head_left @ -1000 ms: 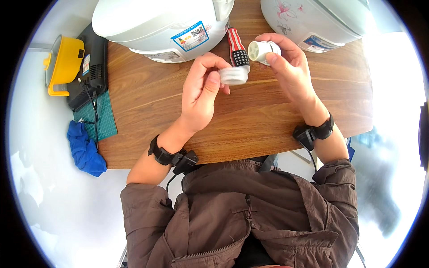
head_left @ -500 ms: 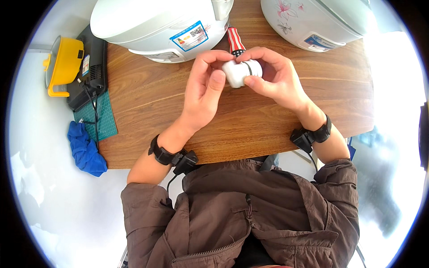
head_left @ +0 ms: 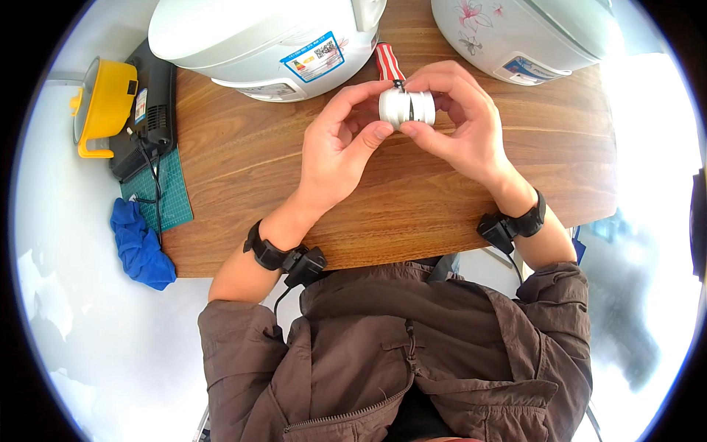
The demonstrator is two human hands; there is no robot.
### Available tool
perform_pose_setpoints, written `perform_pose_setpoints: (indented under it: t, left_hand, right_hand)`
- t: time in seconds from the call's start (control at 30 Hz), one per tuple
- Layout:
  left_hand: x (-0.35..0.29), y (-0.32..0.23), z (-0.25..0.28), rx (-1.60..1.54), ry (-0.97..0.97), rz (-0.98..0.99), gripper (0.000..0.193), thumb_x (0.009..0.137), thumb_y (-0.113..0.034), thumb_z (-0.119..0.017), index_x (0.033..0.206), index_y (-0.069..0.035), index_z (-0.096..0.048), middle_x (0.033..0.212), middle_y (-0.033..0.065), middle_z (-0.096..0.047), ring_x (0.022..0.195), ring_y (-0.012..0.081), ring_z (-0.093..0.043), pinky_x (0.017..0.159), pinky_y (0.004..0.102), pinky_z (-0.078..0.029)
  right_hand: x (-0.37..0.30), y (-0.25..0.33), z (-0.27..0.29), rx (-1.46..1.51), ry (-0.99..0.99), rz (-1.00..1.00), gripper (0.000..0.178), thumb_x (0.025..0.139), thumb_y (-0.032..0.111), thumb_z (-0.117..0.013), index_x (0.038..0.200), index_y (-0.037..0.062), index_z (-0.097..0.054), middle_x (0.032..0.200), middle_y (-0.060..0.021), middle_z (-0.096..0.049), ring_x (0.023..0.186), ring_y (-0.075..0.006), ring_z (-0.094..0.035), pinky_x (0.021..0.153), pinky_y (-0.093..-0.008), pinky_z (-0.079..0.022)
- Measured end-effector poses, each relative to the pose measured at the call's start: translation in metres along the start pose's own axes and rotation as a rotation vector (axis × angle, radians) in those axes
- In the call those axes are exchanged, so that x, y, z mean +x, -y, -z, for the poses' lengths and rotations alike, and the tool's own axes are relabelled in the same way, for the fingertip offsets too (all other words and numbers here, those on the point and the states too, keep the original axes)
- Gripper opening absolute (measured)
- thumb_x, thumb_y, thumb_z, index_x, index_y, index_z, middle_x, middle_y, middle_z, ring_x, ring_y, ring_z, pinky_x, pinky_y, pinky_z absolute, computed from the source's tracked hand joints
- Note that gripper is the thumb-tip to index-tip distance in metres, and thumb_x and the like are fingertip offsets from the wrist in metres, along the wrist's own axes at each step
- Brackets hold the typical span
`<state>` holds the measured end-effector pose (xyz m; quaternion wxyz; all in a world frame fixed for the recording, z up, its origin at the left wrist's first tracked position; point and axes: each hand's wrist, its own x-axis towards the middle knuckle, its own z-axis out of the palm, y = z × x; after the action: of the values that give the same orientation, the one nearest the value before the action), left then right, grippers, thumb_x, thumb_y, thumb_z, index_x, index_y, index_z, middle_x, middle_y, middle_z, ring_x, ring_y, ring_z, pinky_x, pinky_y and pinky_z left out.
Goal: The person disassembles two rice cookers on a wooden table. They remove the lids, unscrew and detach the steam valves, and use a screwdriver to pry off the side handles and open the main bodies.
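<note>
White cylindrical part [head_left: 406, 107] lay with its long axis running left to right, above the wooden surface [head_left: 243, 162]. Left hand [head_left: 340, 151] pinched its left end; right hand [head_left: 460, 125] gripped its right end, both equally near.

glossy white plastic cylinder [head_left: 406, 107] over a smooth, matt wood-grain table [head_left: 243, 158]; blue cloth [head_left: 141, 247] looks soft.

both rice cookers [head_left: 272, 37] cut off at top edge; red-striped tool [head_left: 388, 62] partly behind hands
</note>
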<state>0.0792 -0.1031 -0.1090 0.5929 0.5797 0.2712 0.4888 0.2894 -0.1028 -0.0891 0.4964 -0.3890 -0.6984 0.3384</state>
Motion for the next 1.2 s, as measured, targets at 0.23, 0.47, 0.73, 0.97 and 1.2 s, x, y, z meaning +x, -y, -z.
perform_pose_setpoints:
  t: [0.23, 0.47, 0.73, 0.97, 1.2]
  left_hand:
    - [0.001, 0.001, -0.001, -0.131, 0.005, 0.079, 0.043, 0.101, -0.011, -0.068, 0.140, 0.002, -0.056, 0.129, 0.0096, -0.064, 0.113, 0.0162, -0.062, 0.101, 0.0334, -0.053]
    - [0.003, 0.000, 0.003, -0.327, -0.028, 0.249, 0.045, 0.102, -0.019, -0.068, 0.140, 0.001, -0.057, 0.128, 0.0082, -0.066, 0.111, 0.0152, -0.063, 0.096, 0.0323, -0.054]
    - [0.001, -0.002, 0.001, -0.256, 0.055, 0.275, 0.043, 0.101, -0.014, -0.069, 0.140, 0.000, -0.059, 0.128, 0.0079, -0.065, 0.110, 0.0144, -0.063, 0.095, 0.0315, -0.054]
    - [0.002, -0.003, 0.001, -0.166, 0.081, 0.227, 0.049, 0.096, -0.008, -0.074, 0.141, 0.001, -0.058, 0.125, 0.0078, -0.065, 0.111, 0.0151, -0.064, 0.097, 0.0324, -0.054]
    - [-0.004, 0.003, -0.009, -0.082, -0.022, 0.066, 0.042, 0.091, -0.006, -0.078, 0.128, -0.001, -0.060, 0.124, 0.0100, -0.065, 0.112, 0.0189, -0.066, 0.098, 0.0327, -0.055]
  right_hand:
    - [0.004, 0.002, 0.007, -0.185, 0.049, 0.129, 0.040, 0.075, 0.006, -0.087, 0.112, 0.0053, -0.072, 0.113, -0.0070, -0.063, 0.086, -0.0166, -0.065, 0.073, -0.0276, -0.057]
    - [0.003, 0.002, 0.004, -0.078, 0.025, 0.053, 0.036, 0.077, 0.007, -0.083, 0.111, 0.0074, -0.071, 0.112, -0.0072, -0.063, 0.088, -0.0189, -0.065, 0.074, -0.0299, -0.055]
    - [0.003, 0.005, 0.006, -0.320, 0.033, 0.169, 0.036, 0.073, 0.004, -0.079, 0.107, 0.0087, -0.070, 0.111, -0.0072, -0.063, 0.092, -0.0246, -0.065, 0.077, -0.0331, -0.055]
    - [0.000, 0.003, 0.001, -0.256, 0.018, 0.034, 0.036, 0.074, 0.003, -0.079, 0.107, 0.0057, -0.066, 0.106, -0.0062, -0.067, 0.093, -0.0230, -0.067, 0.075, -0.0323, -0.055]
    - [0.003, 0.005, -0.004, -0.273, -0.014, 0.102, 0.035, 0.074, 0.000, -0.078, 0.107, 0.0048, -0.066, 0.106, -0.0082, -0.069, 0.093, -0.0253, -0.069, 0.077, -0.0344, -0.057]
